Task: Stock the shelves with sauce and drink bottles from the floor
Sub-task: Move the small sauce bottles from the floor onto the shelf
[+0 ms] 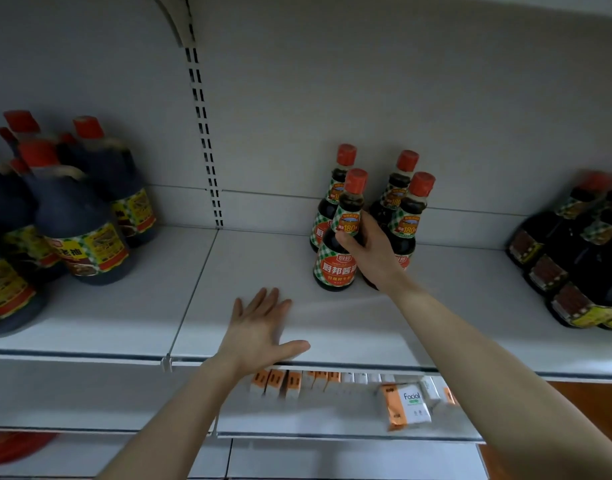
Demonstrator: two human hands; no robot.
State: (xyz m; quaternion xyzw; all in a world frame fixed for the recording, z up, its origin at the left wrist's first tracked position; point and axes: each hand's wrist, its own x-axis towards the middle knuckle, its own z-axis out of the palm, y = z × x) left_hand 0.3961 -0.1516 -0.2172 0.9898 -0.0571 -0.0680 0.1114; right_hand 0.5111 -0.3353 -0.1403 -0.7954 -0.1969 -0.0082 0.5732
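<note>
White metal shelving filled the view. Back panel pale grey, plain. Slotted upright ran down it, left of centre. Upper shelf in two sections meeting at a seam; lower shelf beneath. Orange-brown floor at lower right. Light dim.

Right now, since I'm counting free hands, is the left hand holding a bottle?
No, the left hand is open, fingers straight, over the shelf; the right hand grips a small sauce bottle.
</note>
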